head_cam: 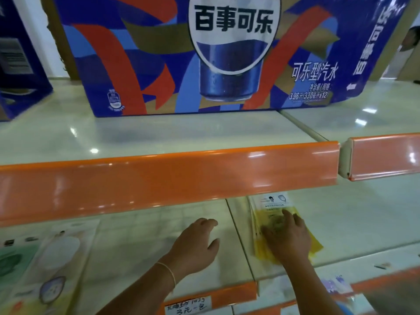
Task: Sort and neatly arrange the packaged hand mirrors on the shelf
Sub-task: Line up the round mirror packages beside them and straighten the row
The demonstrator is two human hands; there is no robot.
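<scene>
Large blue, red and gold printed cardboard drinks carton point(204, 53): stood on the glossy pale upper shelf point(159, 133), behind its orange plastic front strip point(159, 178).

Pale lower shelf point(141, 242): ran beneath that strip, divided by a seam.

Packaged hand mirrors in clear bags, white and green point(45, 253): lay flat at the lower shelf's left end.

Stack of yellow packaged hand mirrors with white header cards point(272, 205): lay flat right of the seam, edges slightly fanned.

Left hand point(195, 244): reached forward over bare shelf, palm down, fingers loosely curled and holding nothing; whether it touched the surface could not be told. Thin band on the wrist point(168, 271).

Right hand point(288, 237): reached forward, palm down, fingers spread and pressed flat on the yellow stack.

Handwritten white price label point(187, 306): fixed to the lower orange front strip.
</scene>
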